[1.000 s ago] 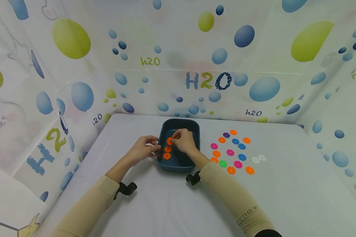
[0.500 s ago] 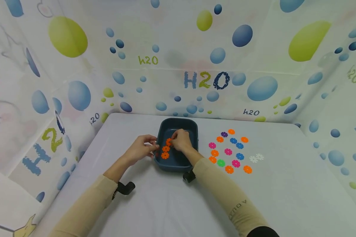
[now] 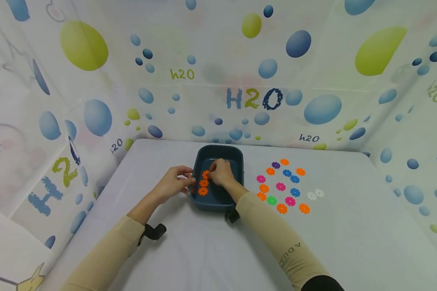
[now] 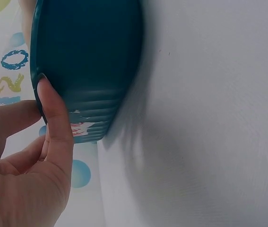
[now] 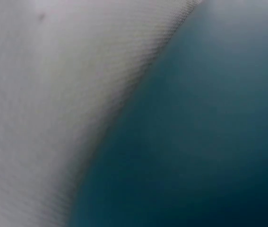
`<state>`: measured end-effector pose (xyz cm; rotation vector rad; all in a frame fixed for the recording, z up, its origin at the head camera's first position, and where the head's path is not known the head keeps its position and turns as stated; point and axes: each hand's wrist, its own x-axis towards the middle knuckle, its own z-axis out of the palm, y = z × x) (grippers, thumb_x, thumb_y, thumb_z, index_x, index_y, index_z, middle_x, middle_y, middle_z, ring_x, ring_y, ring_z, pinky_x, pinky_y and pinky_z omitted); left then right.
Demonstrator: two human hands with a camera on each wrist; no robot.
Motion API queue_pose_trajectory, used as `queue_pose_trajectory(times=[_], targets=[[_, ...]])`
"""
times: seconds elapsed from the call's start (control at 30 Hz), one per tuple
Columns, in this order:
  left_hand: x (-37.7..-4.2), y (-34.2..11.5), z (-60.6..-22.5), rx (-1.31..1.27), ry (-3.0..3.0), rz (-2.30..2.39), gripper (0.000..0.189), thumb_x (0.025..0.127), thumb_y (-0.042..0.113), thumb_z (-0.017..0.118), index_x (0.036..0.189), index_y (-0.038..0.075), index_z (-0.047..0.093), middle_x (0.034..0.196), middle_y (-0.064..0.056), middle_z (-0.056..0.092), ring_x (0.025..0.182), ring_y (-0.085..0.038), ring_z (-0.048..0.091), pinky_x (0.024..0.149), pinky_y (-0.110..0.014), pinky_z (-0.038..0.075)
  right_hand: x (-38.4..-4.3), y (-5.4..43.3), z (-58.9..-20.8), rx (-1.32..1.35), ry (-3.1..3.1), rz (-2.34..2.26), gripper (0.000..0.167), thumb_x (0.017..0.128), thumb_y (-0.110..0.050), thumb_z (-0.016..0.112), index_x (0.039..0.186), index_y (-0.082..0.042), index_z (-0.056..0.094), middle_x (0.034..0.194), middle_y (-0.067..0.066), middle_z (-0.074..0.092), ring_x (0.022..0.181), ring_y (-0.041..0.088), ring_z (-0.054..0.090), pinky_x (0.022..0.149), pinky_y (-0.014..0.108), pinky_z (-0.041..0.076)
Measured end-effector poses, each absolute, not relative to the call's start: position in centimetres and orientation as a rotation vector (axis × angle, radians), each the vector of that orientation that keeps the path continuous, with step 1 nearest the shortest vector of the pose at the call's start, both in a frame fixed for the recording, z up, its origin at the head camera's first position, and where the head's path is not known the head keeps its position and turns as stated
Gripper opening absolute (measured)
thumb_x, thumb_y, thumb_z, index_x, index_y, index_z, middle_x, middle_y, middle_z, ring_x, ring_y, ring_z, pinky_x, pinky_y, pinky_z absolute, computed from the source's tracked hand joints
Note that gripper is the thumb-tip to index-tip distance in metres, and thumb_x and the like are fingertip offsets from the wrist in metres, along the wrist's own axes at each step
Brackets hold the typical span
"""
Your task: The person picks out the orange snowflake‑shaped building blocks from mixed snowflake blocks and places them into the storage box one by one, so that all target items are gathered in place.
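A dark teal tray stands on the white-covered table, and my left hand pinches its left rim between thumb and fingers, as the left wrist view shows too. Inside the tray, two orange flower-shaped discs lie along the left side. My right hand reaches over the tray and pinches a third orange flower-shaped disc just beyond them. Its fingertips are partly hidden by the hand itself. In the right wrist view only the blurred tray wall and white cloth appear.
Right of the tray lie several loose flower-shaped discs: orange, pink, blue, green, purple and white. A patterned curtain rises behind the table.
My right hand and the orange flower-shaped disc it pinches have shifted slightly left within the tray. My left hand keeps its hold on the rim. The whole head view has shifted a little.
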<state>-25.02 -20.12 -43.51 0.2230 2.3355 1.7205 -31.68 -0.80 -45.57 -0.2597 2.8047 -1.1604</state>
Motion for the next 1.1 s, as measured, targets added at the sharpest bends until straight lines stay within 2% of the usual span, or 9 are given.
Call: queue_pose_trajectory(times=[0.27,0.53,0.83,1.1], targets=[[-25.08,-20.06,-43.34,0.203,2.345,1.704,0.045,0.101,0.005,0.064,0.140,-0.012,0.049,0.107,-0.016,0.055,0.099,-0.039,0.066,0.065,-0.031,0.063,-31.55,-0.86,-45.38,-0.263,2.774,-1.174,0.009,0.091,-0.008,0.076,0.097,-0.002,0.074,0.102,0.012,0.070,0.088,0.023,0.063,0.075,0.032,0.058],[-25.10,-20.05,-43.39,0.204,2.343,1.712,0.044,0.101,0.004,0.063,0.139,-0.012,0.049,0.109,-0.017,0.055,0.098,-0.036,0.067,0.065,-0.030,0.062,-31.41,-0.69,-45.32,-0.301,2.725,-1.151,0.024,0.088,-0.016,0.082,0.104,0.000,0.073,0.106,0.013,0.069,0.089,0.023,0.063,0.078,0.033,0.058],[-25.17,-20.00,-43.46,0.205,2.348,1.704,0.044,0.101,0.003,0.063,0.139,-0.012,0.049,0.109,-0.017,0.055,0.095,-0.034,0.067,0.065,-0.030,0.062,-31.31,-0.35,-44.93,-0.392,2.687,-1.096,0.034,0.085,-0.015,0.083,0.111,0.003,0.070,0.109,0.014,0.069,0.092,0.024,0.063,0.081,0.034,0.058],[-25.06,-20.02,-43.43,0.207,2.365,1.689,0.044,0.101,0.005,0.063,0.139,-0.012,0.049,0.108,-0.017,0.055,0.092,-0.030,0.066,0.065,-0.029,0.062,-31.45,-0.37,-45.02,-0.405,2.699,-1.068,0.030,0.087,-0.013,0.082,0.109,0.002,0.070,0.103,0.012,0.067,0.088,0.022,0.061,0.076,0.032,0.056]])
